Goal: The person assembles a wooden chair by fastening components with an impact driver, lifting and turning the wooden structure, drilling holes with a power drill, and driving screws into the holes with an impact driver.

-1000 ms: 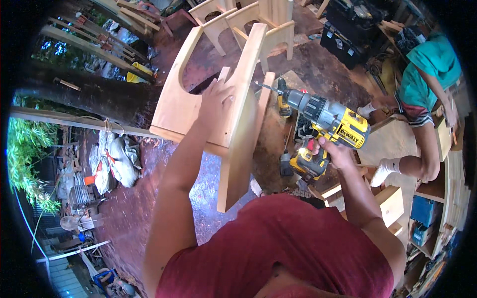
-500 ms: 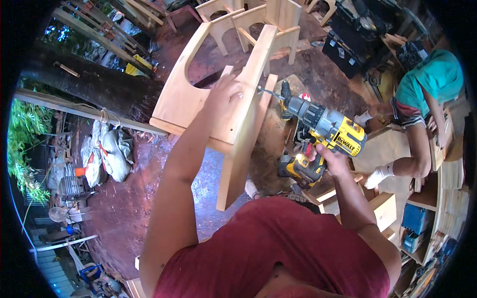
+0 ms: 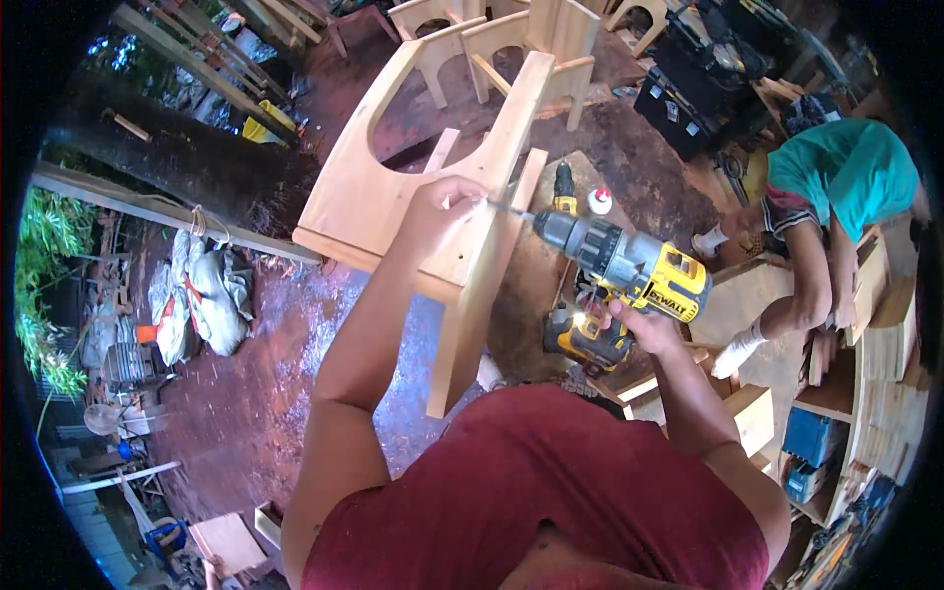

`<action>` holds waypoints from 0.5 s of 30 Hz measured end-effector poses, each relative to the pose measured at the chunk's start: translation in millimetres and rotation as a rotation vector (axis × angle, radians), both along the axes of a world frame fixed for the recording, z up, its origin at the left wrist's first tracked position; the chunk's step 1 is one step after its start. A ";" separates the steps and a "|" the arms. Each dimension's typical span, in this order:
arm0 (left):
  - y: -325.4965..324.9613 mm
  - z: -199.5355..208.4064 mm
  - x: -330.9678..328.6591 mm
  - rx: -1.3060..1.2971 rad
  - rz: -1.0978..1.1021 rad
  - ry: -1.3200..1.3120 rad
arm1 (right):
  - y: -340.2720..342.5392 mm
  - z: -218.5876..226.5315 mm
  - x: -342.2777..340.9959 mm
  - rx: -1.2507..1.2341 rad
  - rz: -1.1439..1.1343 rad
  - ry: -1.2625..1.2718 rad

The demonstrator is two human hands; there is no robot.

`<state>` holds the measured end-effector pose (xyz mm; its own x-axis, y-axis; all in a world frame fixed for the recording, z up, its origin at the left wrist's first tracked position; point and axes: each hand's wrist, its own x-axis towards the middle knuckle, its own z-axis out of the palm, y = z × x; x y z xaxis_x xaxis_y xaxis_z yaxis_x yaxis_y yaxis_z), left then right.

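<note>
A light wooden chair frame (image 3: 339, 192) with a rounded cutout stands tilted before me, its long side board facing right. My right hand (image 3: 649, 326) is wrapped round the grip of a yellow and black cordless drill (image 3: 624, 258). The drill lies almost level, its bit (image 3: 507, 207) pointing left at the board's edge. My left hand (image 3: 438, 214) rests at that edge, thumb and forefinger pinched together close to the bit's tip. Whatever is between those fingers is too small to make out.
Behind the frame stand more wooden chairs (image 3: 462, 49). Beyond my drill are a second drill (image 3: 564, 189) and a white bottle (image 3: 600, 203) with a red cap. At the right, a person in a green shirt (image 3: 851, 177) bends over boards. White sacks (image 3: 206, 305) lie left.
My left hand has gone from lying spread on the board to a pinch at its edge. The drill has moved slightly left and down, its bit now near my fingers.
</note>
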<state>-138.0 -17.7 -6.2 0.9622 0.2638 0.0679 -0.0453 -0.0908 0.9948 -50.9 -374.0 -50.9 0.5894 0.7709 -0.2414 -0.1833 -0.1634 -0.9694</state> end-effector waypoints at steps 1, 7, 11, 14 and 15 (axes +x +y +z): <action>0.1 5.4 -12.2 0.161 -0.005 0.128 | 1.6 0.8 -2.4 -0.007 0.011 -0.001; 31.8 14.1 -114.7 0.031 0.039 0.616 | 24.9 -11.4 -16.8 -0.403 0.476 -0.184; 86.6 -49.9 -251.4 1.057 0.623 0.665 | 48.0 -3.8 -25.1 0.029 0.605 -0.937; 76.8 -58.5 -298.6 1.522 0.762 0.704 | 50.9 -30.4 -18.1 0.129 0.532 -0.856; 74.8 -57.0 -299.5 1.103 0.725 0.498 | 48.7 -17.3 -24.6 -0.374 0.527 -0.143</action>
